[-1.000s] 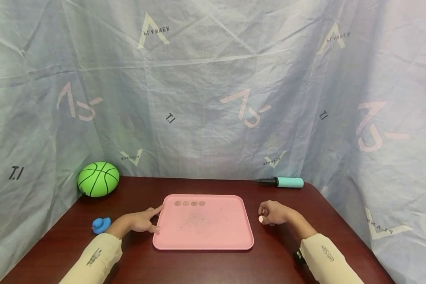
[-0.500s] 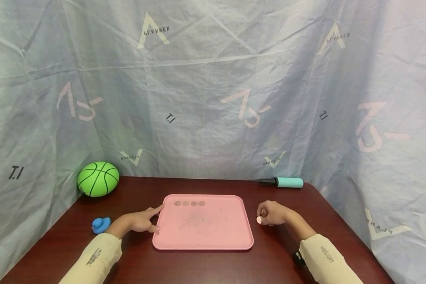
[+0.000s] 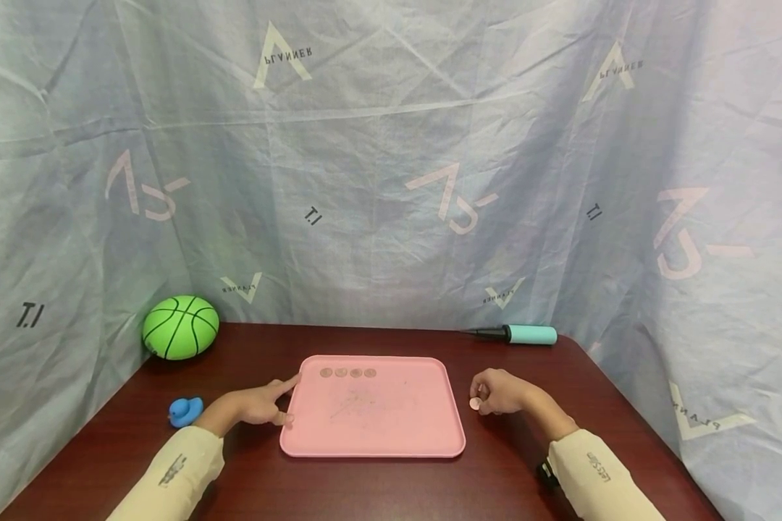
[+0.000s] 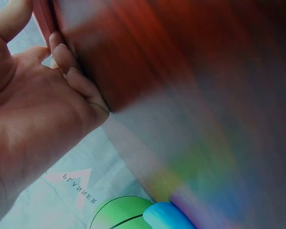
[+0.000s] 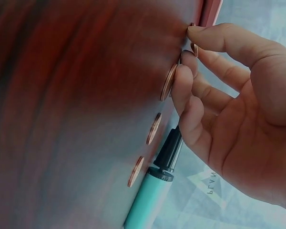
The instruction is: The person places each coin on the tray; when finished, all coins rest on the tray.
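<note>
A pink tray lies in the middle of the table, with several coins in a row along its far left part. My left hand is at the tray's left side, thumb and forefinger spread and touching the rim. Right of the tray, my right hand pinches a coin between thumb and fingers, low over the tabletop. In the right wrist view, more coins lie on the table beside that hand, one close against its curled fingers; the head view hides them behind the hand.
A green basketball stands at the table's back left corner, a blue rubber duck nearer on the left. At the back right lies a turquoise hand pump with a black nozzle. Grey cloth hangs around the table.
My right hand has shifted slightly left toward the tray, and the coin in its fingers has tilted and come lower. My left hand and the tray stay in place.
</note>
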The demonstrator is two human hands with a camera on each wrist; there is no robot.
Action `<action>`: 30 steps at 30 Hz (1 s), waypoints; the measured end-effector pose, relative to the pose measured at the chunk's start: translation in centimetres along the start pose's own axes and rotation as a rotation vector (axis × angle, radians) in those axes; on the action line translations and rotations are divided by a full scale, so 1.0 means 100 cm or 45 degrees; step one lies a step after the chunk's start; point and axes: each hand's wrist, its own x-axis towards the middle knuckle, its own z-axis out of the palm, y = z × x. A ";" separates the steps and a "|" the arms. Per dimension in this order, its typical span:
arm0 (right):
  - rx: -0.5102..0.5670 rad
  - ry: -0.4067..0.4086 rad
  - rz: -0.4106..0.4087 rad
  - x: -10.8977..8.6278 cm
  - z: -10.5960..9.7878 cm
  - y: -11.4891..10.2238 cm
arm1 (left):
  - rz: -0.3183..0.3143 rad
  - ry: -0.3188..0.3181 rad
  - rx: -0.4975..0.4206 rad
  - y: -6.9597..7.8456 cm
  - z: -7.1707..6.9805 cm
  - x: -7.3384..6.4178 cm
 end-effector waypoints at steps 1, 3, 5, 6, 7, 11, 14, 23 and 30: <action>0.000 -0.001 0.000 0.000 0.000 0.000 | -0.004 -0.001 -0.002 0.000 0.000 0.000; -0.003 -0.002 0.004 0.000 0.001 -0.001 | -0.007 0.001 0.002 -0.001 0.001 0.001; 0.000 -0.005 0.014 0.000 0.001 -0.002 | -0.013 -0.003 0.001 -0.001 0.001 0.001; -0.002 -0.006 0.018 0.000 0.001 -0.002 | -0.015 -0.003 0.003 -0.001 0.001 0.001; -0.004 -0.005 0.022 0.000 0.001 -0.003 | -0.016 -0.001 0.009 -0.001 0.001 0.001; -0.001 0.000 0.046 0.002 0.001 -0.006 | -0.020 -0.004 0.013 -0.001 0.000 0.001; 0.031 0.018 0.057 0.006 0.001 -0.009 | -0.023 -0.005 0.001 -0.001 -0.001 0.002; 0.028 0.229 -0.048 0.024 0.009 -0.023 | -0.033 -0.014 0.003 0.000 0.000 0.001; 0.059 0.270 -0.045 0.044 0.014 -0.042 | -0.035 -0.008 -0.009 0.002 -0.002 -0.001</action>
